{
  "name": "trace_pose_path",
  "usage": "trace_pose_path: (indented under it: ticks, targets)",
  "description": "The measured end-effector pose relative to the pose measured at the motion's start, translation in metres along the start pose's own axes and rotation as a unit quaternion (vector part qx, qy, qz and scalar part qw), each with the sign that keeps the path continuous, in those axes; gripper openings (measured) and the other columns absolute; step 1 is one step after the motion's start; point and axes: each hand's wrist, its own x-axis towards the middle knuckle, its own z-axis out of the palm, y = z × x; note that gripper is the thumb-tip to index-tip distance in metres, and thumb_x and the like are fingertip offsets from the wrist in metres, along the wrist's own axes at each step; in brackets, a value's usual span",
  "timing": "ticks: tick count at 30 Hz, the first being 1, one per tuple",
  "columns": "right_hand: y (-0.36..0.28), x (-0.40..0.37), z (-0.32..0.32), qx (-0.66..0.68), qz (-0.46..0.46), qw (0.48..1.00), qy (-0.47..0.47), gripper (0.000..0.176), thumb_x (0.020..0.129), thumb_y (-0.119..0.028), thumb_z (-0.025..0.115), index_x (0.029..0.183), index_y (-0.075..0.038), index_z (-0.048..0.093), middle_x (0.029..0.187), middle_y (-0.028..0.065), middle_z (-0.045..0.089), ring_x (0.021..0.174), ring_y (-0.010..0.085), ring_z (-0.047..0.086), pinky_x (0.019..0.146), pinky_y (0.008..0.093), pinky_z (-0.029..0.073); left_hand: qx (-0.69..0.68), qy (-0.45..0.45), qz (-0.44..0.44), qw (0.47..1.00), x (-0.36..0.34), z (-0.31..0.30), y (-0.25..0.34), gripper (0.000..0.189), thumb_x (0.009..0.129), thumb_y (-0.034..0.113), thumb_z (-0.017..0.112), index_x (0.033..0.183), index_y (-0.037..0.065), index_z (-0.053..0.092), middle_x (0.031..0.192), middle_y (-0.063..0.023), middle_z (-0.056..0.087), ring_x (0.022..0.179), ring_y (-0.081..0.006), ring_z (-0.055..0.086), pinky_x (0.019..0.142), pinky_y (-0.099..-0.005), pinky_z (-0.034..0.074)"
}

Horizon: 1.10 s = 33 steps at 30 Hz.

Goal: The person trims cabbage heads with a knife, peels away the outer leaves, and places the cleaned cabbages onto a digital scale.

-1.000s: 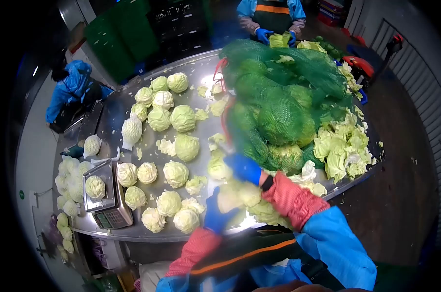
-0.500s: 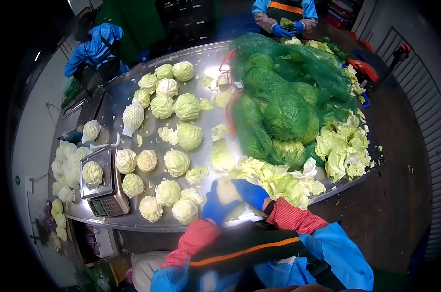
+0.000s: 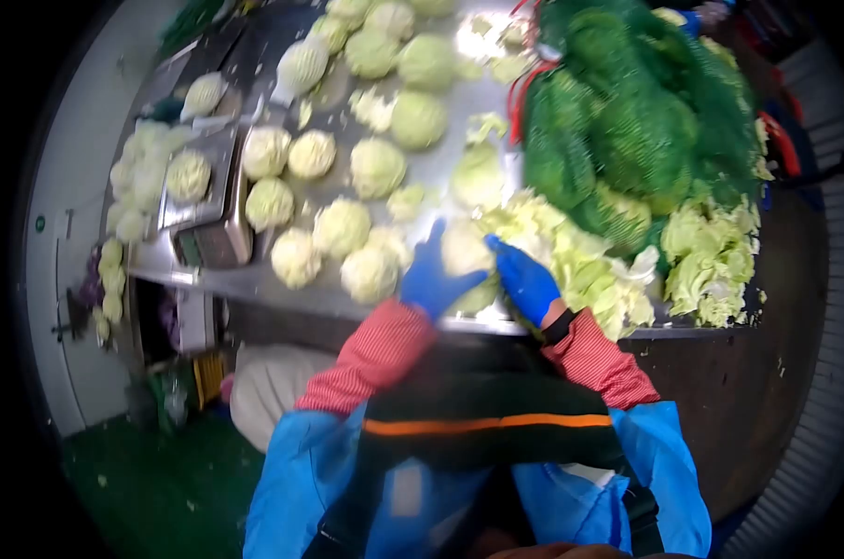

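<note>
A pale, peeled cabbage (image 3: 468,246) rests near the front edge of the metal table, cupped between my two blue-gloved hands. At its left side is my left hand (image 3: 436,275), thumb stretched across the front and fingers pointing away from me. My right hand (image 3: 526,281) lies along the right side, fingers held together with their tips at the cabbage's edge. Just beyond sits a light green cabbage piece (image 3: 478,177). Loose cabbage leaves (image 3: 571,242) are heaped right of my right hand. To the left stand several trimmed cabbages (image 3: 369,273). The picture is somewhat blurred.
A green mesh sack (image 3: 636,121) of cabbages fills the table's right side, with more leaves (image 3: 711,252) beside it. On the left, a scale (image 3: 219,228) bears a cabbage (image 3: 189,175). Net-wrapped cabbages (image 3: 302,67) lie behind. Part of another person's blue glove (image 3: 690,22) shows at the far right.
My view has tipped downward, so the table sits higher and the people at the back are mostly out of view. My hands stay around the cabbage; the right hand's fingers have shifted to its side.
</note>
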Motion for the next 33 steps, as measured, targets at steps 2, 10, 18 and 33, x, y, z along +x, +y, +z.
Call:
trace_pose_path:
  ticks: [2,10,18,33]
  targets:
    - [-0.006,-0.006,-0.003,-0.134,0.055,0.989,-0.02,0.042,0.099,-0.026,0.043,0.137,-0.009,0.049,0.127,0.0176,0.058,0.116,0.0294,0.057,0.098,0.0325,0.043,0.03,-0.005,-0.019,0.999,0.0,0.002,0.011,0.116,0.063,0.047,0.083,0.149,0.006,0.018,0.134,-0.0283,0.043,0.121,-0.0401,0.047,0.101,-0.0453,0.041]
    - [-0.036,-0.009,-0.018,-0.298,0.002,0.955,-0.008,0.031,0.098,-0.033,0.043,0.106,-0.008,0.059,0.097,0.0171,0.066,0.086,0.0354,0.063,0.074,0.0412,0.05,0.025,0.021,0.014,0.999,0.006,0.014,0.008,0.12,0.062,0.042,0.085,0.149,0.001,0.013,0.136,-0.0252,0.04,0.122,-0.0372,0.045,0.102,-0.0424,0.04]
    - [-0.032,-0.011,-0.013,-0.336,-0.01,0.942,-0.026,0.022,0.095,-0.029,0.048,0.094,-0.01,0.059,0.083,0.015,0.064,0.074,0.0355,0.063,0.065,0.0434,0.049,0.015,0.01,0.018,1.0,0.009,0.017,0.002,0.123,0.061,0.04,0.086,0.149,-0.001,0.01,0.145,-0.0247,0.032,0.132,-0.0352,0.037,0.108,-0.0399,0.034]
    - [0.002,0.018,0.009,-0.062,0.134,0.985,-0.091,0.058,0.09,-0.04,0.055,0.139,-0.01,0.045,0.125,0.0182,0.058,0.112,0.0274,0.058,0.097,0.0345,0.044,-0.156,-0.047,0.212,0.963,-0.003,0.002,-0.036,0.111,0.066,0.034,0.085,0.149,-0.001,0.019,0.149,-0.0213,0.03,0.137,-0.0316,0.031,0.113,-0.0408,0.025]
